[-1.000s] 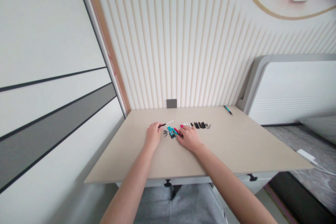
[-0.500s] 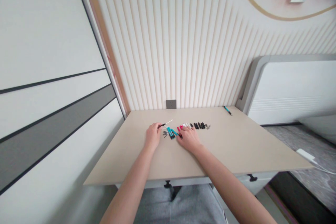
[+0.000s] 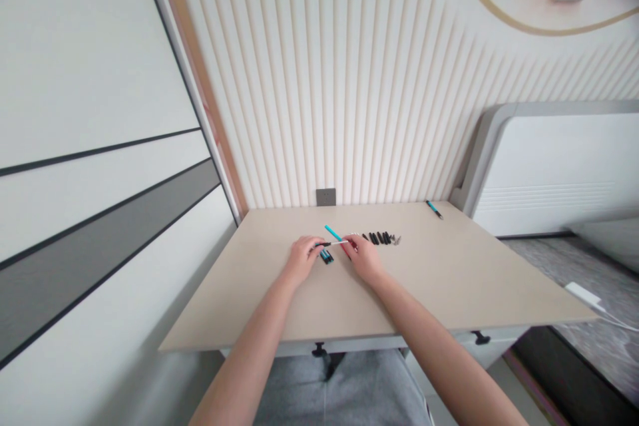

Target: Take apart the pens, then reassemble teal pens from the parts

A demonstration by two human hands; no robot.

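Observation:
My left hand (image 3: 302, 258) pinches a black pen grip with a thin white refill (image 3: 337, 243) sticking out to the right. My right hand (image 3: 364, 258) has its fingers closed on a teal pen barrel (image 3: 333, 233), which slants up and left from the fingertips. The refill's free end is close to the right fingertips; whether it touches the barrel, I cannot tell. Several teal-and-black pen pieces (image 3: 326, 257) lie between the hands. A red piece (image 3: 345, 251) shows beside the right fingers. Small parts near the left hand are mostly hidden by it.
Black pen parts (image 3: 379, 237) lie in a row right of my right hand, with small metallic pieces (image 3: 396, 239) at the end. A teal-and-black pen (image 3: 434, 210) lies at the desk's (image 3: 449, 279) back right. A wall socket (image 3: 326, 197) is behind.
My right hand has picked up the teal barrel from the desk. My left hand has moved right with the grip and refill, bringing the refill to the right fingertips.

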